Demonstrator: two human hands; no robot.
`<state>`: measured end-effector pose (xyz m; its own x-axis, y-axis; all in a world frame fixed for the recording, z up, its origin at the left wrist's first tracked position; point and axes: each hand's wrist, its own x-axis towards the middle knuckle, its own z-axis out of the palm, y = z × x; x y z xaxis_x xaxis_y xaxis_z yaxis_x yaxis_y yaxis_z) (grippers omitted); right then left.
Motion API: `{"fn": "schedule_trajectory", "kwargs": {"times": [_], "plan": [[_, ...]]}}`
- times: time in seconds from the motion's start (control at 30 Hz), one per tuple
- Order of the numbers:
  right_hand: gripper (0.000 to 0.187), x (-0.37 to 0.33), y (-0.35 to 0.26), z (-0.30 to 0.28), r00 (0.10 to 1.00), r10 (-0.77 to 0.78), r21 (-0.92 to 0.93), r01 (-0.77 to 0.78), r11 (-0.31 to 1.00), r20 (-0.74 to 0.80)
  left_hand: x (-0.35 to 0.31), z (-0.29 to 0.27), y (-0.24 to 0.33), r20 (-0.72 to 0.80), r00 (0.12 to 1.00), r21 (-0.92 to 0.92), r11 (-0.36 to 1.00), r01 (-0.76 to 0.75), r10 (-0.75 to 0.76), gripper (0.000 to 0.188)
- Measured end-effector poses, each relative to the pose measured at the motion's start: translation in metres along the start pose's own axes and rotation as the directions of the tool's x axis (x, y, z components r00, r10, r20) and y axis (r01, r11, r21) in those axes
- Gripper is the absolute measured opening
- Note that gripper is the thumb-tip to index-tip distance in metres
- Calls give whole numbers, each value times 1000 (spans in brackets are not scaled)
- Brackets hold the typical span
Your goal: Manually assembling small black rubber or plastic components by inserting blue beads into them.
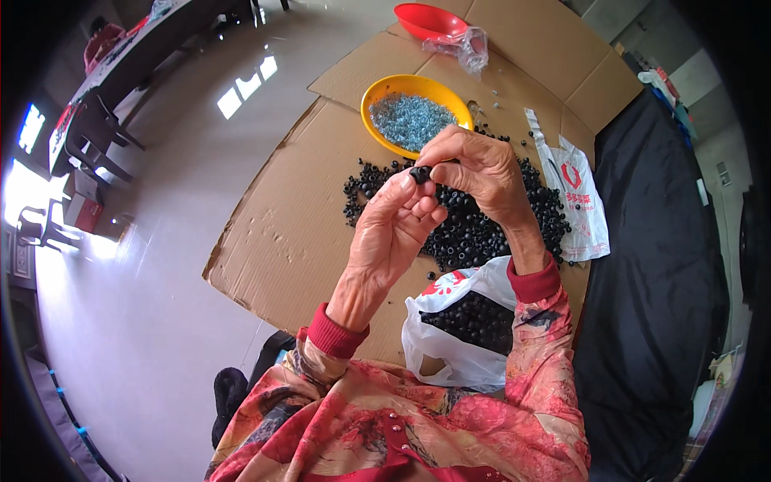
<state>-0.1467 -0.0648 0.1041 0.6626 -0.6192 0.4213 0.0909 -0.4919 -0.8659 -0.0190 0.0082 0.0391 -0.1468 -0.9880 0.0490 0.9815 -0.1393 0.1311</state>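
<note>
Both hands are raised above the cardboard sheet (273,241) and meet over its middle. The left hand (393,233) has its fingers pressed together and it pinches a small black ring part (420,173) between the thumb and the fingertips. The right hand (482,173) comes from the other side, and its thumb and forefinger also close on the same black part, so the part sits between the two hands, touching both. Under the hands, a wide heap of black rings (474,229) lies on the middle of the cardboard, spreading toward its right edge. Just behind the heap, toward the far edge of the cardboard, stands a yellow bowl (377,100) with small bluish metal pieces (409,120) inside. Further, near the far corner, there is a red bowl (430,20) with a clear plastic bag (470,48) beside it. At the near edge a white plastic bag (458,353) is open and holds more black rings. A flat white bag (578,201) lies at the right edge, touching the heap.
</note>
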Motion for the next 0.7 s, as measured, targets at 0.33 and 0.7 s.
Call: {"fn": "schedule_trajectory", "kwargs": {"times": [0.33, 0.7], "plan": [[10, 2, -5, -4, 997, 73, -39, -73, 997, 12, 1, 0, 6, 47, 999, 118, 993, 18, -24, 18], [15, 3, -17, -9, 999, 31, -258, -29, 966, 6, 2, 1, 6, 57, 998, 111, 994, -2, -4, 18]]}}
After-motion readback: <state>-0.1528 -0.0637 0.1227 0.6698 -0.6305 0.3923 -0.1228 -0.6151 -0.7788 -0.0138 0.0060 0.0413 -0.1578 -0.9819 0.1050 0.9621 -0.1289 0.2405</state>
